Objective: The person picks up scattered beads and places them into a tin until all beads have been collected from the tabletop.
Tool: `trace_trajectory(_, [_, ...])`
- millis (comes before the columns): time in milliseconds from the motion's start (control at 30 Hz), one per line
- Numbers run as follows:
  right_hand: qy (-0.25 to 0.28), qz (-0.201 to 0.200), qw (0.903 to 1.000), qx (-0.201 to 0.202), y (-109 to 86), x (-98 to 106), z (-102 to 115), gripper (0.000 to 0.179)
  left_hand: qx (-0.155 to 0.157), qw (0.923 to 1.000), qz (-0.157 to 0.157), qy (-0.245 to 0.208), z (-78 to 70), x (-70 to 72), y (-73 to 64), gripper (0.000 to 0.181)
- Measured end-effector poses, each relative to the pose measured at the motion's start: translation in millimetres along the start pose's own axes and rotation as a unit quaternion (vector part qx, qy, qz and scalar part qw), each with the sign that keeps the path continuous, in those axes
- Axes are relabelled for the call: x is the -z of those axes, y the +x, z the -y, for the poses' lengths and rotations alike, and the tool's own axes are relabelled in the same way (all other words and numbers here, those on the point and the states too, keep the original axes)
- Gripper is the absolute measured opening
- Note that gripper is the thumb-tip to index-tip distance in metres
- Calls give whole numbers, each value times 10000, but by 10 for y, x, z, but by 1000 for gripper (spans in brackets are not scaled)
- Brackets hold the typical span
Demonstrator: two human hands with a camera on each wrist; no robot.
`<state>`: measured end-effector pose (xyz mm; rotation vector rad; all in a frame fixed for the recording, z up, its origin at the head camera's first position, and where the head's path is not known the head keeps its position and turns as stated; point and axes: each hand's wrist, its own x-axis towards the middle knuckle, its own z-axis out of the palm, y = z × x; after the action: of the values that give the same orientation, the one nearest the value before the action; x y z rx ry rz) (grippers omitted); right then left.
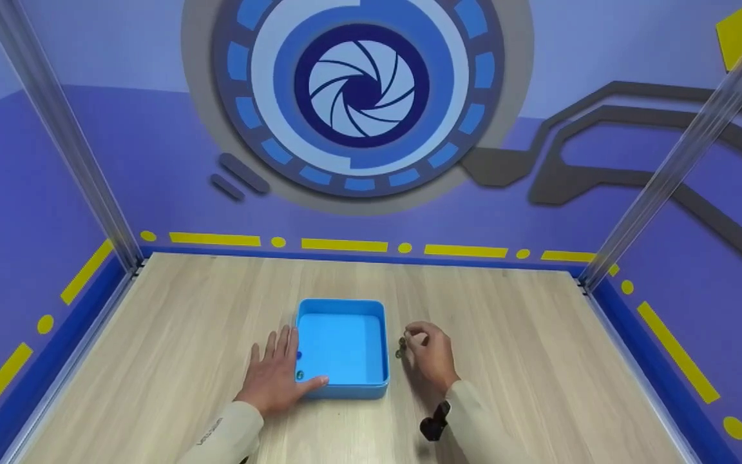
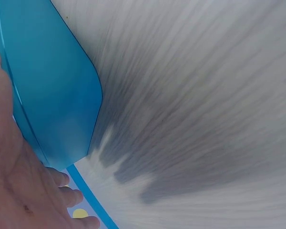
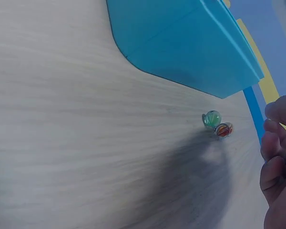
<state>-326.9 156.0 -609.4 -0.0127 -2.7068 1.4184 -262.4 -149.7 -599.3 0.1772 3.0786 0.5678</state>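
The left hand (image 1: 272, 377), fingers straight and spread, lies along a blue square open-topped plastic box (image 1: 345, 348), seemingly steadying it midway between the side edges of the pale wood-grain table (image 1: 519, 322). Just right of it, the right hand (image 1: 434, 354) curls its fingers close by small swirled glass marbles (image 3: 212, 118); whether they pinch one, I cannot tell.

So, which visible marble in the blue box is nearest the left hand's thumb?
The greenish marble, toward the near left corner of the box; the blue marble lies farther back.
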Motion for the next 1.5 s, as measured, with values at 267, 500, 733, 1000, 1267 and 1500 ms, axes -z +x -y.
trace_trajectory(267, [88,68,9999,-29,13,-6,42,19,17,10000,6,26,-15,25,-12,113])
trace_trajectory(500, [204,-27,9998,-71,15,40,24,18,7,10000,-12,-79,-22,22,-28,113])
trace_trajectory(733, [203,-91,9995,-210,11,102,20,16,73,9998,125,-96,-12,20,-26,113])
trace_trajectory(1000, [318,-97,9994,-84,-1,137,80,16,98,9997,194,-56,-25,6,-6,114])
trace_trajectory(1267, [384,-84,9992,88,-28,116,135,15,139,9996,226,-4,-19,-16,-37,116])
trace_trajectory(1500, [511,-60,9986,133,-14,94,221,16,84,9999,134,11,-52,33,-20,115])
